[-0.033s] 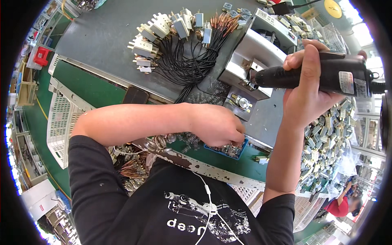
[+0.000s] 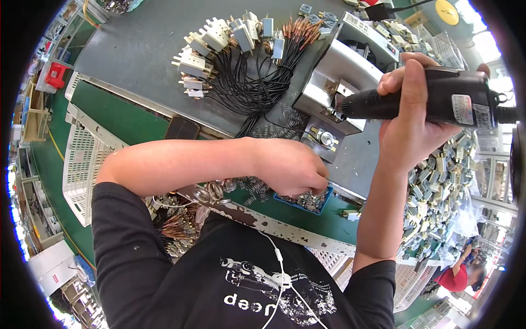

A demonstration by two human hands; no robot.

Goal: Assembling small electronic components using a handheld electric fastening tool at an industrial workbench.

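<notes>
My right hand (image 2: 412, 112) is wrapped around a black electric screwdriver (image 2: 457, 98). The tool lies nearly level in view, its tip pointing left at the front of a metal screw feeder (image 2: 342, 68). My left hand (image 2: 293, 167) reaches across my body with fingers curled down over a blue tray (image 2: 327, 198) of small metal parts (image 2: 309, 203). Whatever those fingertips pinch is hidden. Just beyond the left hand is a metal fixture (image 2: 324, 139) with a round silvery piece on it.
White and grey plugs (image 2: 241, 35) with bundled black cords (image 2: 246, 82) lie on the grey bench. Loose springs (image 2: 274, 131) sit beside my left wrist, a dark flat device (image 2: 182, 129) at the edge. Many plug pieces (image 2: 433, 192) are heaped at right. A person in red (image 2: 455, 279) is farther off.
My right hand and the screwdriver have shifted very slightly to the left. My left hand stays over the blue tray.
</notes>
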